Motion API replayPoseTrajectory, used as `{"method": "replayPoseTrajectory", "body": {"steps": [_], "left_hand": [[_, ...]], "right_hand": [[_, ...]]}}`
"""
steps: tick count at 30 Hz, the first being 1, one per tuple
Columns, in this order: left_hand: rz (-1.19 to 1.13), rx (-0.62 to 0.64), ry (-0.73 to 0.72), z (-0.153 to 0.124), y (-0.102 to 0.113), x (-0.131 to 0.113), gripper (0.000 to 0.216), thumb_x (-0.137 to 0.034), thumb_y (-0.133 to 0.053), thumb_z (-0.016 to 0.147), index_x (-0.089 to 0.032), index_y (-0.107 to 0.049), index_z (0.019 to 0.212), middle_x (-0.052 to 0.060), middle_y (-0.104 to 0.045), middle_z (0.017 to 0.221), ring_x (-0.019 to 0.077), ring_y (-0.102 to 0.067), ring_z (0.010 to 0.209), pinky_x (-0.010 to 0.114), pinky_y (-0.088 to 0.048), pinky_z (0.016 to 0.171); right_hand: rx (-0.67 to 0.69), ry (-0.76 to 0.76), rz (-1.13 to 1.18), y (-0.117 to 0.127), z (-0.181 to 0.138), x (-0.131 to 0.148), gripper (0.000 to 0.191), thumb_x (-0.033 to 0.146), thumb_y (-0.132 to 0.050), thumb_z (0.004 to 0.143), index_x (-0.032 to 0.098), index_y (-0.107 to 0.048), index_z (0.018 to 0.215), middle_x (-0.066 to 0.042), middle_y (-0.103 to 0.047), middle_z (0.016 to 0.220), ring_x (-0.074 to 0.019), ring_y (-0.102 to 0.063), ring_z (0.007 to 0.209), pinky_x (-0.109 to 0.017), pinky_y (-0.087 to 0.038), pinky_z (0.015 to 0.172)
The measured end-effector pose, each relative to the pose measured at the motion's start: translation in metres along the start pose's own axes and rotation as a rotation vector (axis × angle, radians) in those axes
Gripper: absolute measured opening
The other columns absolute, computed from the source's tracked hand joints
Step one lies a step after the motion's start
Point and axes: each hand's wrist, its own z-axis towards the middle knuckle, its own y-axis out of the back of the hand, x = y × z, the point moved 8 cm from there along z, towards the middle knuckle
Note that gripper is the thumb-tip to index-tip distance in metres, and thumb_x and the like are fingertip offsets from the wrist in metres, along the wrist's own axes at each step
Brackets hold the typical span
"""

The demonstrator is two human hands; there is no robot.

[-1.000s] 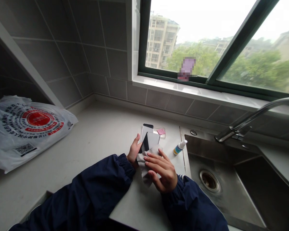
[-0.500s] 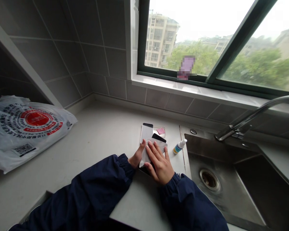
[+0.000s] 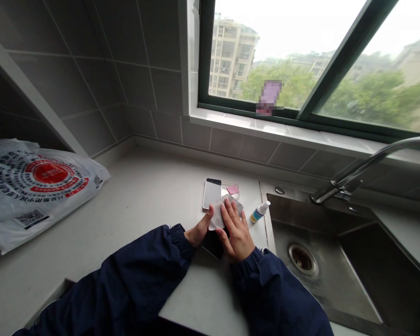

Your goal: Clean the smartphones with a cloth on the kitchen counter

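A dark-screened phone lies at a slant on the counter, its upper part hidden under a pale wiping cloth. My right hand rests flat on the cloth, fingers stretched out and pressing it against the phone. At the phone's left edge, my left hand grips with the thumb up; its other fingers are mostly hidden. Just beyond the cloth is a second phone with a light surface and a black top end. Beside it lies a clear case with a small pink piece on it.
A small white-capped spray bottle stands right of my hands, near the steel sink and its faucet. To the left, a white plastic bag sits on the counter. A window is behind.
My right hand has slid the cloth toward the phone's far end, covering its black top and exposing more of the near screen. My left hand stays at the edge.
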Motion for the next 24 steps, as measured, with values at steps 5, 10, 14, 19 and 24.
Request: {"method": "replayPoseTrajectory", "body": {"steps": [5, 10, 14, 19, 24], "left_hand": [[-0.097, -0.091, 0.088, -0.002, 0.005, 0.002, 0.071, -0.060, -0.041, 0.094, -0.008, -0.047, 0.143, 0.019, -0.060, 0.136, 0.0283, -0.048, 0.136, 0.041, -0.021, 0.121], [-0.186, -0.136, 0.227, -0.008, 0.005, 0.005, 0.091, -0.076, -0.030, 0.088, 0.000, -0.055, 0.131, 0.024, -0.068, 0.118, 0.0327, -0.062, 0.118, 0.045, -0.036, 0.113], [-0.204, -0.188, 0.216, -0.008, 0.005, 0.001, 0.097, -0.081, -0.029, 0.084, 0.001, -0.059, 0.125, 0.025, -0.071, 0.109, 0.0344, -0.066, 0.110, 0.046, -0.044, 0.104], [-0.156, -0.308, 0.080, -0.007, 0.013, -0.016, 0.093, -0.080, -0.027, 0.085, -0.003, -0.060, 0.127, 0.022, -0.073, 0.101, 0.0324, -0.071, 0.092, 0.046, -0.052, 0.091], [-0.143, -0.330, 0.104, -0.008, 0.016, -0.023, 0.100, -0.084, -0.026, 0.082, 0.000, -0.061, 0.124, 0.024, -0.072, 0.098, 0.0316, -0.070, 0.079, 0.046, -0.054, 0.081]], "right_hand": [[0.047, 0.093, 0.086, 0.001, 0.000, 0.015, 0.061, 0.041, -0.036, 0.103, 0.019, -0.021, 0.157, -0.014, -0.029, 0.159, -0.0328, -0.021, 0.149, -0.062, -0.023, 0.116], [0.083, 0.199, 0.146, 0.005, 0.000, 0.034, 0.058, 0.041, -0.039, 0.101, 0.017, -0.033, 0.153, -0.014, -0.037, 0.155, -0.0312, -0.025, 0.148, -0.059, -0.023, 0.117], [0.120, 0.233, 0.173, 0.007, 0.000, 0.043, 0.057, 0.042, -0.044, 0.099, 0.016, -0.039, 0.150, -0.014, -0.040, 0.153, -0.0302, -0.029, 0.147, -0.057, -0.021, 0.119], [0.125, 0.262, 0.201, 0.012, -0.001, 0.051, 0.054, 0.040, -0.051, 0.096, 0.016, -0.046, 0.145, -0.011, -0.045, 0.151, -0.0282, -0.032, 0.146, -0.054, -0.018, 0.121], [0.064, 0.273, 0.215, 0.017, -0.001, 0.054, 0.046, 0.028, -0.054, 0.095, 0.019, -0.051, 0.140, -0.008, -0.051, 0.146, -0.0251, -0.036, 0.144, -0.051, -0.021, 0.121]]}}
